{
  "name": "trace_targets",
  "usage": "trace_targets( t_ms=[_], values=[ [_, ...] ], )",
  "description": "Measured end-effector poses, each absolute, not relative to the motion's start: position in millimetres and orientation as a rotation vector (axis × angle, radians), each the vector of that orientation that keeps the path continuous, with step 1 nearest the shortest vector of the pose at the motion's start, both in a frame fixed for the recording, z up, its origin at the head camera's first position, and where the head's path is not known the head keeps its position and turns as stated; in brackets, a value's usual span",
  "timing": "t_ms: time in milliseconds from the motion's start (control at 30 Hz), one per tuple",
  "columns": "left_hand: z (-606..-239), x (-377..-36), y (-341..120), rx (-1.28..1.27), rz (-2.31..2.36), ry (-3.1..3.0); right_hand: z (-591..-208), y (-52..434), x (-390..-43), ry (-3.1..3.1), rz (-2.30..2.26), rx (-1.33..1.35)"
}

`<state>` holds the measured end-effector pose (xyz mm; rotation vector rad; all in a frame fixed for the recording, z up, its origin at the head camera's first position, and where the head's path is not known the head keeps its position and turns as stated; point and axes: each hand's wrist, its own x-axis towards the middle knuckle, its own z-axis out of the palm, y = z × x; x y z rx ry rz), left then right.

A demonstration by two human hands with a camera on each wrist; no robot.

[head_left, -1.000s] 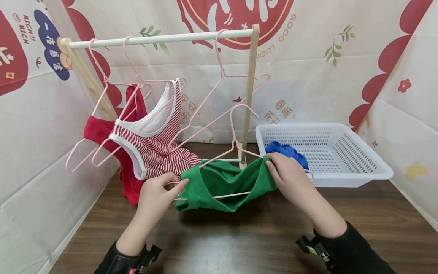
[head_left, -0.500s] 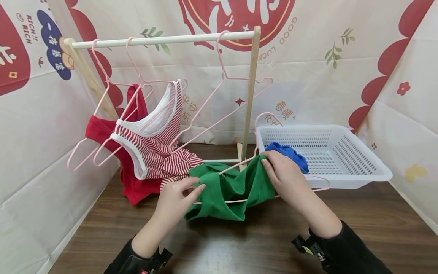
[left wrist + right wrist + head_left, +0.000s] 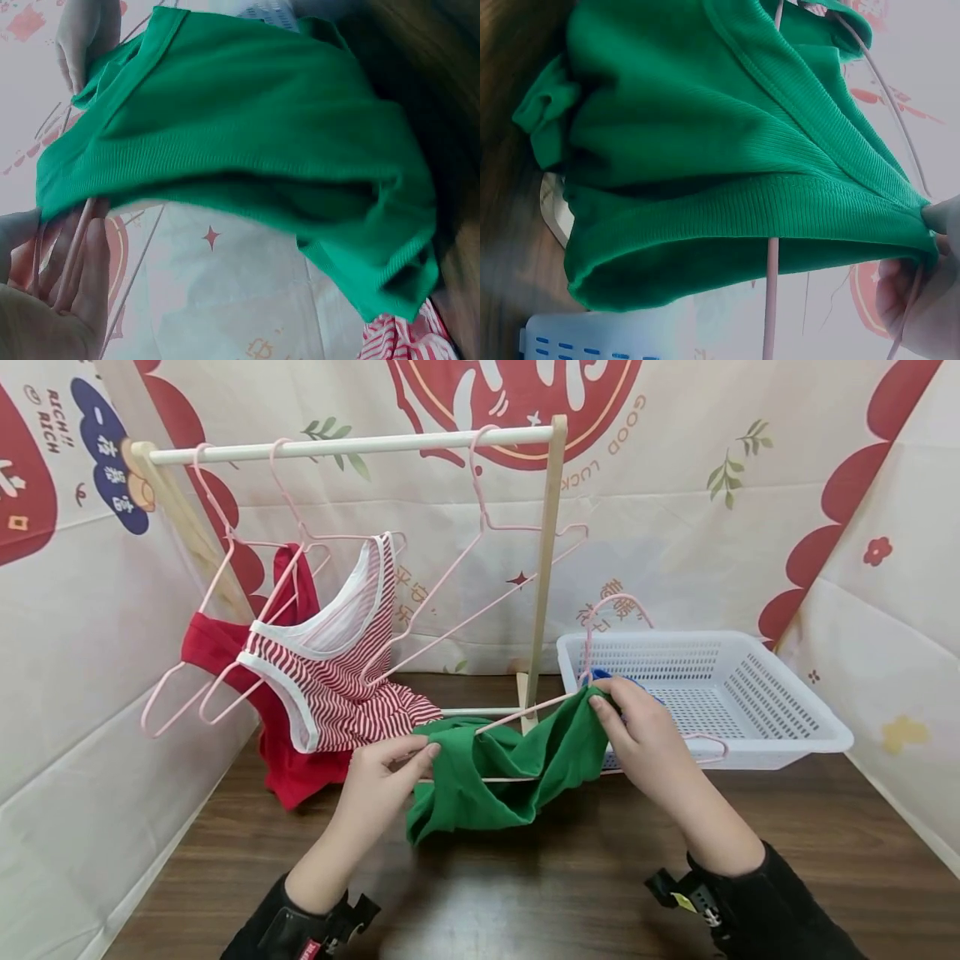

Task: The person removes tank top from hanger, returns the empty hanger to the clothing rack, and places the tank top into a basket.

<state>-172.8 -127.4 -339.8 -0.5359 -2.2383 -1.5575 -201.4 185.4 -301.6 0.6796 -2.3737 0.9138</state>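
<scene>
A green tank top (image 3: 480,793) with ribbed edges is spread between both hands above the table. Through it runs a pink hanger (image 3: 525,713), its hook up at the right. My left hand (image 3: 378,777) pinches the top's left strap between thumb and fingers; in the left wrist view that hand (image 3: 64,281) has the hanger's end at its fingers. With the right hand (image 3: 637,727) I pinch the other strap (image 3: 922,225) where it lies over the hanger's arm. The hanger's right end sticks out past the right hand, in front of the basket.
A wooden rack with a white rail (image 3: 360,446) stands behind. From it hang a red garment (image 3: 285,760), a red-striped top (image 3: 322,685) and a bare pink hanger (image 3: 480,527). A white basket (image 3: 780,747) at the right holds a blue cloth (image 3: 600,675), mostly hidden by the right hand.
The hanger has slid rightward through the green tank top, its hook passing from near the rack post to above the basket. My left hand has moved right, and the right hand slightly up.
</scene>
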Motion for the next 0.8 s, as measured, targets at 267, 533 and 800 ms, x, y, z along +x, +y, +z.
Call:
trace_targets(
  t_ms=[267,533,800],
  values=[
    [-328.6,-181.7,-139.7,-0.343,-1.814,-2.126,-301.2,196.6,-201.0,-2.388,0.979,0.569],
    [-325.0,-186.4,-153.0,-0.291,-1.877,-2.081,-301.1,205.7,-198.5,-2.359,1.013,0.484],
    [-328.7,-194.4,-153.3,-0.227,-1.932,-2.109,-300.8,207.0,-196.2,-2.260,1.021,0.439]
  ],
)
